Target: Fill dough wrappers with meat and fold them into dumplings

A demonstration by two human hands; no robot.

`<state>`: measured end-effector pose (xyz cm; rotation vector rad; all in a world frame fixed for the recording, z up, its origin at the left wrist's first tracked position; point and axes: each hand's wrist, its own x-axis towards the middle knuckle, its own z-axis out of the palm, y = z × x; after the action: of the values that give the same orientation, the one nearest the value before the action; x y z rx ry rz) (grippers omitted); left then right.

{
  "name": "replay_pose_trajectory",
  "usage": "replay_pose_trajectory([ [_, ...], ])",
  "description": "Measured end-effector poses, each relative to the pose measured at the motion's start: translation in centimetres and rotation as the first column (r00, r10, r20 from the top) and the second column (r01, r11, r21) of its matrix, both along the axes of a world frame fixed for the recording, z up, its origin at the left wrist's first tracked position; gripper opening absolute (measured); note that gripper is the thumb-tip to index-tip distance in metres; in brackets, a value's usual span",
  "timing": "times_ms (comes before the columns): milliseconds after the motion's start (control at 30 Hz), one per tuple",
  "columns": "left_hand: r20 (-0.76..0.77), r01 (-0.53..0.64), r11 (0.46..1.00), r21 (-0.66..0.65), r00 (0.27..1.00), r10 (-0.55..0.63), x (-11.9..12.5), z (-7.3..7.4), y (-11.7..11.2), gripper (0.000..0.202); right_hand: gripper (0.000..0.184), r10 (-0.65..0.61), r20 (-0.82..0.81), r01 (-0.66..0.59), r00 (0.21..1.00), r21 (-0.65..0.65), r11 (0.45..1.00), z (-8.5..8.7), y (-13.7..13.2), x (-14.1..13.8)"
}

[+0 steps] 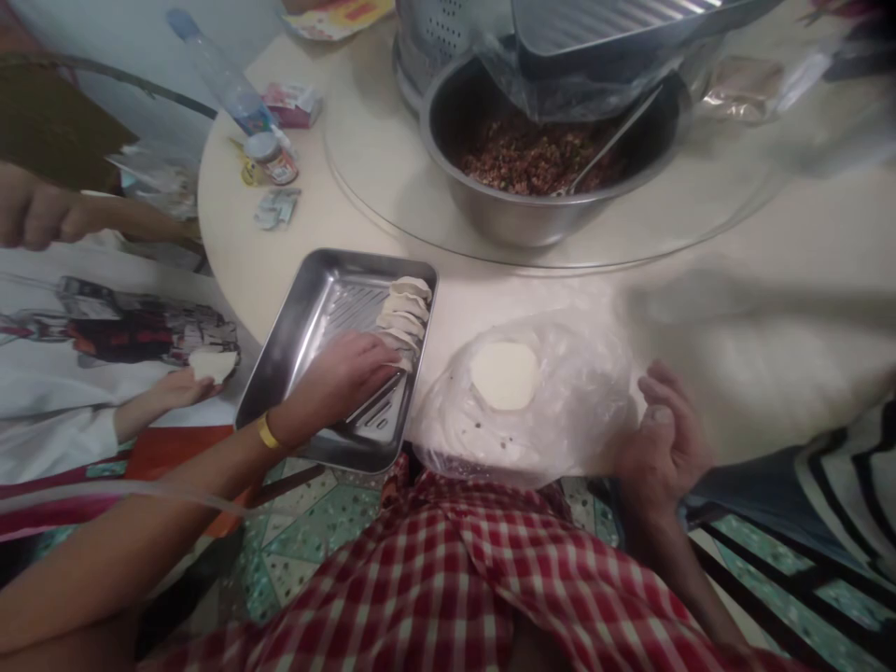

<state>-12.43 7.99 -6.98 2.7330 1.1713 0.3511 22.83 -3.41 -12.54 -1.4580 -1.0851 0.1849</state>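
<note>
My left hand (350, 373), with a yellow band on its wrist, reaches into a metal tray (273, 364). Its fingers are closed on a dumpling (400, 362) at the near end of a row of dumplings (406, 303) along the tray's right side. The fingers partly hide that dumpling. To the right, a round dough wrapper (505, 375) lies flat on a clear plastic bag (574, 401). My right hand (665, 439) is beside the bag's right edge, fingers loosely bent and apart, with nothing in them.
A steel bowl (504, 210) of minced filling (532, 154) with a utensil stands on the glass turntable (378, 201). Another tray (616, 33) overhangs it. A bottle (228, 89) and a jar (270, 159) stand left. A co-worker's hand (183, 385) holds a wrapper (214, 364).
</note>
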Motion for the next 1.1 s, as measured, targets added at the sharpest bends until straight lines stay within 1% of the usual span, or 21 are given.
replay_pose_trajectory([
  [67, 0.030, -0.006, 1.000, -0.015, 1.000, 0.006, 0.0, 0.0, 0.2, 0.019, 0.027, 0.006, 0.013, -0.006, 1.000, -0.005, 1.000, 0.0, 0.0, 0.0],
  [200, 0.172, -0.049, 0.984, -0.171, 0.982, 0.079, 0.1, 0.3, 1.0, 0.018, 0.027, 0.032, 0.012, -0.032, 0.999, -0.004, 0.999, 0.1, 0.1, 0.1],
  [267, 0.192, -0.042, 0.977, -0.208, 0.978, 0.083, 0.2, 0.4, 1.3, 0.017, 0.026, 0.038, -0.005, -0.038, 0.999, 0.016, 0.999, 0.0, 0.2, 0.0],
  [400, 0.130, 0.033, 0.986, -0.165, 0.991, -0.012, 0.7, 0.6, 1.3, 0.019, 0.026, 0.034, -0.031, -0.033, 0.999, 0.016, 0.999, 0.0, 0.2, -0.2],
  [467, 0.098, 0.020, 0.991, -0.132, 0.995, -0.007, 0.6, 0.7, 1.0, 0.018, 0.026, 0.031, -0.029, -0.031, 0.999, 0.006, 1.000, 0.1, 0.2, -0.2],
  [600, 0.051, -0.092, 0.993, -0.080, 0.994, 0.096, -0.5, 1.0, 0.1, 0.024, 0.025, 0.025, -0.020, -0.025, 0.999, -0.018, 1.000, 0.3, 0.1, -0.2],
  [667, 0.011, -0.147, 0.983, -0.112, 0.989, 0.149, -1.1, 0.9, -0.3, 0.026, 0.026, 0.041, -0.010, -0.041, 0.999, -0.037, 0.998, 0.4, 0.1, -0.1],
  [767, -0.038, -0.213, 0.957, -0.196, 0.977, 0.210, -1.6, 0.5, -0.7, 0.026, 0.026, 0.062, 0.014, -0.061, 0.998, -0.058, 0.996, 0.6, 0.0, 0.0],
  [867, -0.050, -0.240, 0.942, -0.233, 0.971, 0.235, -1.5, 0.3, -0.5, 0.026, 0.026, 0.062, 0.020, -0.060, 0.998, -0.055, 0.997, 0.7, -0.1, -0.1],
  [900, -0.053, -0.230, 0.948, -0.222, 0.973, 0.223, -1.4, 0.3, -0.4, 0.027, 0.026, 0.061, 0.020, -0.060, 0.998, -0.056, 0.997, 0.7, 0.0, -0.1],
  [967, -0.077, -0.178, 0.971, -0.160, 0.983, 0.168, -1.5, 0.4, 0.0, 0.028, 0.026, 0.061, 0.019, -0.060, 0.998, -0.061, 0.996, 0.7, 0.0, -0.2],
  [1033, -0.139, -0.123, 0.990, -0.062, 0.984, 0.113, -1.8, 0.6, 0.2, 0.030, 0.026, 0.060, 0.009, -0.059, 0.998, -0.061, 0.996, 0.7, 0.0, -0.2],
  [1100, -0.209, -0.075, 0.997, 0.010, 0.975, 0.075, -2.1, 0.8, 0.4, 0.032, 0.026, 0.061, -0.005, -0.061, 0.998, -0.058, 0.996, 0.7, -0.1, -0.2],
])
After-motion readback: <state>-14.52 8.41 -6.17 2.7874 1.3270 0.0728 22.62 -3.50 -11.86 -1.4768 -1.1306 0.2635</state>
